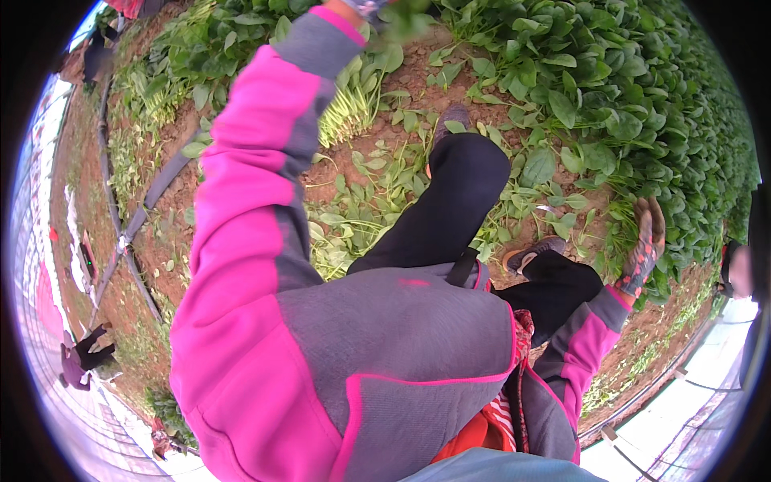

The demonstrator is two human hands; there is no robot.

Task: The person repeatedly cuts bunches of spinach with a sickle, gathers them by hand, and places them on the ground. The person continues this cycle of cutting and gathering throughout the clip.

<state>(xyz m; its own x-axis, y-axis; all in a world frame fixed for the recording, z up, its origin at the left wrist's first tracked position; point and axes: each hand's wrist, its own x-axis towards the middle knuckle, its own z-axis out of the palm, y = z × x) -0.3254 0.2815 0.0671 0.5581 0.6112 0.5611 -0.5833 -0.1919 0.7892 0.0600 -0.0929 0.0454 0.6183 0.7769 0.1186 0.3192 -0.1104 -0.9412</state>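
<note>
My left hand point(368, 7) reaches to the top edge, where most of it is cut off. A blurred clump of green leaves point(408, 18) is right beside it; whether the fingers hold it is hidden. My right hand point(645, 247), in a patterned glove with brownish fingers, lies against the edge of the standing spinach point(675, 153) at the right. Its fingers are stretched out along the stems, with nothing visibly gripped. Below my left wrist, a pile of cut spinach point(351, 106) lies with its pale stems toward me.
Loose leaves point(353, 233) litter the brown soil around my black-trousered legs point(450, 193). Another pile of cut spinach point(165, 100) lies at the upper left. Dark hoses point(148, 205) cross the ground at the left. Another person point(84, 353) is at the far left.
</note>
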